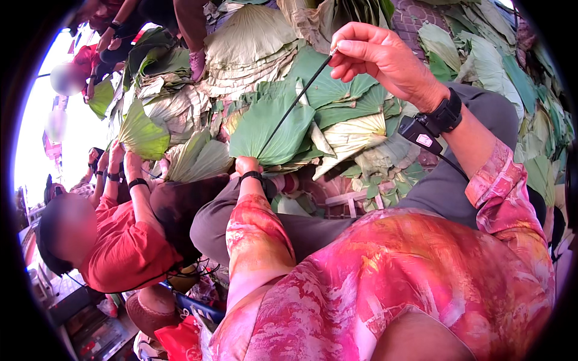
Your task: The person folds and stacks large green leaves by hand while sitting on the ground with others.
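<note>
My left hand [247, 166] grips the base of a fan-shaped green lotus leaf [275, 128], which spreads away from me above my lap. High at the upper right, my right hand [375, 56] pinches the end of a thin black cord [295, 101] between thumb and fingers. The cord runs almost straight across the leaf down to my left hand; its lower end is hidden there. Beyond the held leaf lie more green lotus leaves [334, 92] and a pale yellowish leaf [356, 131], overlapping on the ground.
A stack of dried lotus leaves [248, 49] lies ahead on brick paving [413, 18]. More leaves [487, 63] heap at the right. Close on my left, a person in red [131, 248] holds a yellow-green leaf [143, 133]. A red bag [180, 338] sits at lower left.
</note>
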Tool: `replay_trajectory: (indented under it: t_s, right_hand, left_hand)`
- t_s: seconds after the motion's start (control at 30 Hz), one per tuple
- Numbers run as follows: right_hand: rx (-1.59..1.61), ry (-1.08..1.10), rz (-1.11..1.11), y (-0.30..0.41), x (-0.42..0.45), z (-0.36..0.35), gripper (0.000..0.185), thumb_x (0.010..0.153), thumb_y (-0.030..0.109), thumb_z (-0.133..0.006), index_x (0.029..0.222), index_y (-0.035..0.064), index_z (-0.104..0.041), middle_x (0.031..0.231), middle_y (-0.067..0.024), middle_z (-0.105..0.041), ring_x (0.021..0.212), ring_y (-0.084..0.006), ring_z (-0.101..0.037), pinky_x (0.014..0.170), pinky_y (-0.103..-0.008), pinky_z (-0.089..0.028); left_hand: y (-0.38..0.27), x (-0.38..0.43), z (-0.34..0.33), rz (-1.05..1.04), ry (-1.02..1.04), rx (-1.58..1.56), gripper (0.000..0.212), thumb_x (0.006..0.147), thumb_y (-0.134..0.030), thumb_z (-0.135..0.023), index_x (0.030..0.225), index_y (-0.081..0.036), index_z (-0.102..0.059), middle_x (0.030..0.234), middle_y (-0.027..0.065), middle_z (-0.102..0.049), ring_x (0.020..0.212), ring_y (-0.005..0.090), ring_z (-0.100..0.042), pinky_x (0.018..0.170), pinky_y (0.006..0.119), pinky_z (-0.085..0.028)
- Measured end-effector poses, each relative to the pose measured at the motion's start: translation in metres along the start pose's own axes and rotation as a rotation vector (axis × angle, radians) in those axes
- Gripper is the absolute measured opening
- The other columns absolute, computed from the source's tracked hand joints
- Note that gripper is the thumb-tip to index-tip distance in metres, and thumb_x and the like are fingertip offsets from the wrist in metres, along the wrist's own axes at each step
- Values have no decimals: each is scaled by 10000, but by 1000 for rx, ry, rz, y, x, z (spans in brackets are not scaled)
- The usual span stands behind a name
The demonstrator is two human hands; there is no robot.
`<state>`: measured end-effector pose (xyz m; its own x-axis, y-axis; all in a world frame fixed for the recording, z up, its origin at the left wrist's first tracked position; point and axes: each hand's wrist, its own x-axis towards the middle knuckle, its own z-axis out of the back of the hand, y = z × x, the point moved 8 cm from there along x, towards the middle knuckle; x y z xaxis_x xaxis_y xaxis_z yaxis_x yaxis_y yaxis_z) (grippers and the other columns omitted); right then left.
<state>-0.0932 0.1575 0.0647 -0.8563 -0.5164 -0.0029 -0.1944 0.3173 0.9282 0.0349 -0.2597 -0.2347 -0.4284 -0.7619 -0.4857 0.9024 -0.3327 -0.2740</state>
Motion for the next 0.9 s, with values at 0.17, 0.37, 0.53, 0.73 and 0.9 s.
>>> replay_trajectory:
  t_s: [0.17,0.37,0.53,0.73,0.9]
  right_hand:
    - [131,95,47,22,0,-12,161,949,204,-532,1013,64,-578,875,-43,-650,796,-134,-658,697,-256,-521]
    - [370,23,109,48,-2,11,133,943,164,-535,967,37,-570,876,-89,-656,800,-201,-680,674,-337,-551]
    - [317,-43,54,44,-1,16,116,939,156,-545,955,45,-572,881,-90,-662,801,-201,-681,683,-335,-562]
    - [48,-72,56,20,14,25,169,933,200,-565,1010,54,-600,912,-70,-667,795,-158,-668,712,-268,-533]
    - [-119,-171,-54,-20,10,53,177,921,222,-582,981,57,-603,874,-43,-660,764,-124,-650,689,-249,-526]
  left_hand:
    - [44,53,1,-147,-189,177,71,748,10,-645,781,73,-640,703,171,-668,560,268,-668,479,363,-555]
    - [37,65,-22,-285,-202,270,125,802,8,-557,853,85,-641,792,209,-667,608,307,-674,458,378,-539]
    - [18,41,-27,-220,0,581,301,797,-177,-574,1004,21,-669,1097,215,-641,1032,335,-625,860,402,-512]
    - [-94,-23,17,-507,-122,528,407,792,-229,-604,1136,-11,-615,1103,172,-618,1058,313,-568,892,462,-462]
    - [-250,-218,35,-759,743,-568,344,898,-207,-558,1173,0,-569,1067,123,-617,1052,215,-582,780,360,-520]
